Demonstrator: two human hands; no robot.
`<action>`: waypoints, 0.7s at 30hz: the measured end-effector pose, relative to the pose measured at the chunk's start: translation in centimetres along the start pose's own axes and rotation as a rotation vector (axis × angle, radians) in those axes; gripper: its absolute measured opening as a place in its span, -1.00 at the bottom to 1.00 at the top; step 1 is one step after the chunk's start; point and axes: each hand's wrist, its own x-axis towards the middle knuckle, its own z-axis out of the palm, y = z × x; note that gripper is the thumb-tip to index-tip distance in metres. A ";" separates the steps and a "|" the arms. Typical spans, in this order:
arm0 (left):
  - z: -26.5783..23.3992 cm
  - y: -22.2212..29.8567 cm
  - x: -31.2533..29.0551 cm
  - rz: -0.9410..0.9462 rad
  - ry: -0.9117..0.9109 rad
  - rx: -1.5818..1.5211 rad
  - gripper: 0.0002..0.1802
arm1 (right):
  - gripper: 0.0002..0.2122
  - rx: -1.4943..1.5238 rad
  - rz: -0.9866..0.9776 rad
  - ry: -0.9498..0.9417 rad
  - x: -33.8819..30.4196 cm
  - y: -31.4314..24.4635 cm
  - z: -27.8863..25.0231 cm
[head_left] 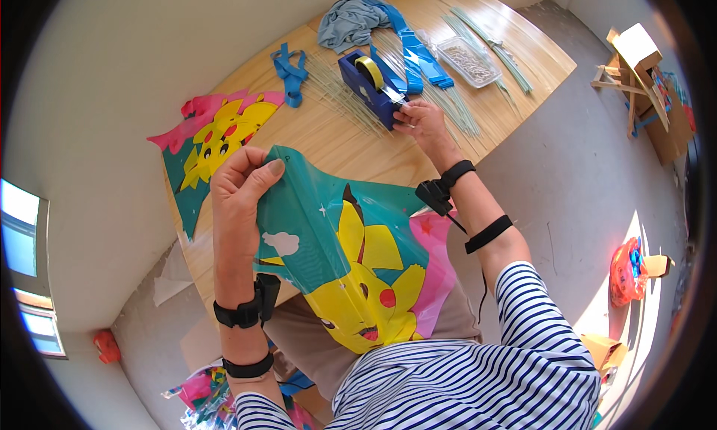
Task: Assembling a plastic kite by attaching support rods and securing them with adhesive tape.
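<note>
My left hand [246, 187] pinches the upper corner of a thin plastic kite sheet [299, 206], thumb on top. The sheet is green and pink with a yellow cartoon figure, and hangs down over my lap. At the table's near edge my right hand [424, 128] is closed at the front of a blue tape dispenser [362, 86], its fingertips on the end of the clear tape. A yellowish tape roll [369, 72] sits in the dispenser. Another kite sheet [224, 131] with the same print lies on the table to the left.
Thin pale rods [336, 94] lie around the dispenser on the wooden table [314, 135]. Behind are blue straps [291, 75], a grey-blue cloth [351, 23] and a clear box of small parts [469, 60]. A red bag [629, 273] stands on the floor at right.
</note>
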 end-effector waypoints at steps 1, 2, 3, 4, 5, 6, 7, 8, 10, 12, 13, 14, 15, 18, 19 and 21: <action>0.1 0.1 0.0 0.000 0.002 -0.003 -0.91 | -0.87 0.019 -0.002 -0.008 -0.2 0.0 0.2; 0.1 0.1 -0.1 0.000 0.003 -0.006 -0.91 | -0.86 0.038 -0.003 -0.016 -0.4 0.0 0.3; 0.0 0.1 -0.1 0.001 0.004 -0.002 -0.91 | -0.86 0.056 -0.005 -0.024 -0.5 0.0 0.5; 0.0 0.1 0.0 0.003 0.000 -0.002 -0.91 | -0.86 0.061 -0.008 -0.016 -0.4 0.1 0.2; 0.0 0.1 0.0 0.004 -0.004 -0.003 -0.91 | -0.85 0.065 -0.011 -0.009 -0.2 0.3 -0.1; 0.1 0.0 0.0 0.010 -0.002 -0.002 -0.91 | -0.85 0.069 -0.014 -0.001 0.0 0.4 -0.4; 0.1 -0.1 0.0 0.014 0.007 0.003 -0.90 | -0.86 0.045 -0.015 0.028 -0.2 0.3 -0.1; 0.1 -0.1 0.0 0.019 0.014 0.006 -0.90 | -0.86 0.020 -0.017 0.058 -0.4 0.2 0.3; 0.1 -0.3 0.0 0.024 0.018 0.012 -0.90 | -0.88 -0.064 -0.008 0.091 -0.8 -0.4 0.6; 0.0 -0.4 0.0 0.025 0.016 0.009 -0.90 | -0.91 -0.182 0.013 0.095 -1.1 -1.2 0.9; 0.0 -0.4 0.1 0.022 0.015 0.005 -0.90 | -0.91 -0.209 0.033 0.122 -1.4 -1.5 1.3; 0.0 -0.4 0.1 0.020 0.014 0.002 -0.90 | -0.92 -0.235 0.054 0.148 -1.9 -1.8 2.0; -0.1 -0.4 0.0 0.012 0.008 -0.005 -0.91 | -0.92 -0.262 0.075 0.173 -2.1 -1.8 2.5; -0.2 -0.5 0.2 0.000 -0.010 -0.020 -0.92 | -0.91 -0.209 0.006 0.131 -1.6 -1.3 1.1; -0.2 -0.5 0.2 0.002 -0.006 -0.015 -0.92 | -0.91 -0.211 -0.005 0.118 -1.2 -1.0 0.5; -0.2 -0.6 0.2 0.004 -0.006 -0.013 -0.92 | -0.92 -0.216 -0.029 0.093 -0.3 -0.6 -0.6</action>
